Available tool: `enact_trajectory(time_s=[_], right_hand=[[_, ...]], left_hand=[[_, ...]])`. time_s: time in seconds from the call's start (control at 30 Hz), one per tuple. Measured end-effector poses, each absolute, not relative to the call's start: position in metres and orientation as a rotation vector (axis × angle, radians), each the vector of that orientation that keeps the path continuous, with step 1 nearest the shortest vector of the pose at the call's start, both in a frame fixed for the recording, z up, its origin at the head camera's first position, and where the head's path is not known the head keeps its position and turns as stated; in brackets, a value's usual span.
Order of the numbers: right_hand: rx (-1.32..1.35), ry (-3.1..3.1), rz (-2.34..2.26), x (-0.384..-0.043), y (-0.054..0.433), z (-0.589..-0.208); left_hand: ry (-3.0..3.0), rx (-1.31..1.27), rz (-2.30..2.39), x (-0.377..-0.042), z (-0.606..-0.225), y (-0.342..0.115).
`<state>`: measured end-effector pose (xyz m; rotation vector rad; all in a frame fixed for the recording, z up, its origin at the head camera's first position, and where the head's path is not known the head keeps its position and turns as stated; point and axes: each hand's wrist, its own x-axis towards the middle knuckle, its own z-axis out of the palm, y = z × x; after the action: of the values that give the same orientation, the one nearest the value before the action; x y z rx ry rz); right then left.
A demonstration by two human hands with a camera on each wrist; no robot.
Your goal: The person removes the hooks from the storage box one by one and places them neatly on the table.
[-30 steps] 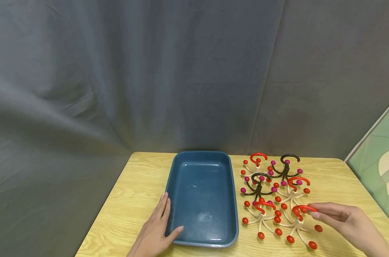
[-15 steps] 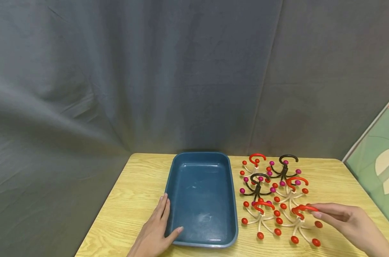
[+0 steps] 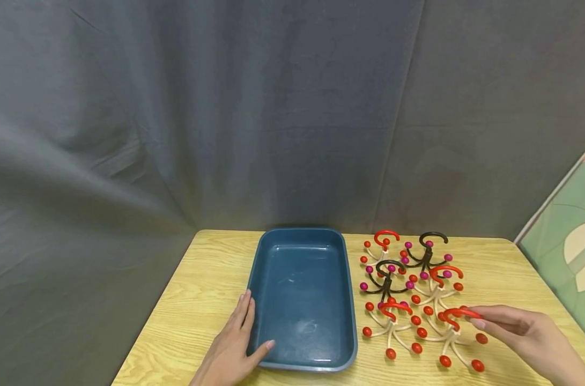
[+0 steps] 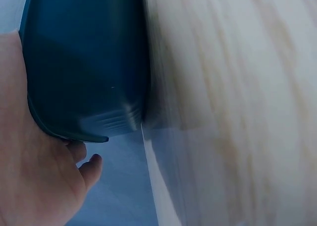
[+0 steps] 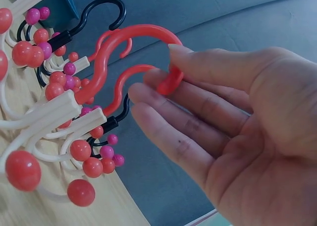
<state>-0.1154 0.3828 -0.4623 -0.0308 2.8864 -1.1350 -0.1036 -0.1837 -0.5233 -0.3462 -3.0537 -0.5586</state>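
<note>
My right hand (image 3: 528, 332) pinches the curved red end of a red-and-white hook hanger (image 3: 450, 335) between thumb and fingers, plainly seen in the right wrist view. This hanger has white arms spreading from its stem, each tipped with a red ball. Other hook hangers stand close by: a red-and-white one (image 3: 392, 325) to its left, another red-and-white one (image 3: 438, 291) behind, and a black one (image 3: 387, 284) with magenta balls. At the left, my left hand (image 3: 234, 340) rests on the side rim of a dark blue tray (image 3: 354, 321), thumb over its near left corner.
Farther back stand a small red-and-white hanger (image 3: 385, 251) and another black one (image 3: 428, 254). All are on a wooden table (image 3: 176, 316), right of the tray. A grey curtain (image 3: 292, 118) hangs behind; a patterned panel (image 3: 572, 241) leans at the right.
The held hook hanger has shifted and turned slightly, its near balls moving a little right. My right hand keeps its pinch on the red end. The left hand stays on the tray.
</note>
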Motion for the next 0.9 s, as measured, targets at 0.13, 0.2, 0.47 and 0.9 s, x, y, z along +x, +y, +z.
enact_trajectory(time_s=[0.13,0.2,0.47,0.9], right_hand=[[0.0,2.876,-1.135,-0.116,0.383,-0.46],[0.004,2.884,-1.132,-0.116,0.384,-0.459],[-0.306,2.96,-1.514,-0.12,0.383,-0.46],[-0.762,2.802,-1.949,-0.159,0.372,-0.421]], left_hand=[[-3.056,-0.334,-0.55,-0.103,-0.523,-0.183],[-3.059,-0.318,-0.524,-0.102,-0.523,-0.182],[-2.93,-0.249,-0.379,-0.102,-0.496,-0.183],[-2.572,-0.29,-0.316,-0.157,-0.44,-0.221]])
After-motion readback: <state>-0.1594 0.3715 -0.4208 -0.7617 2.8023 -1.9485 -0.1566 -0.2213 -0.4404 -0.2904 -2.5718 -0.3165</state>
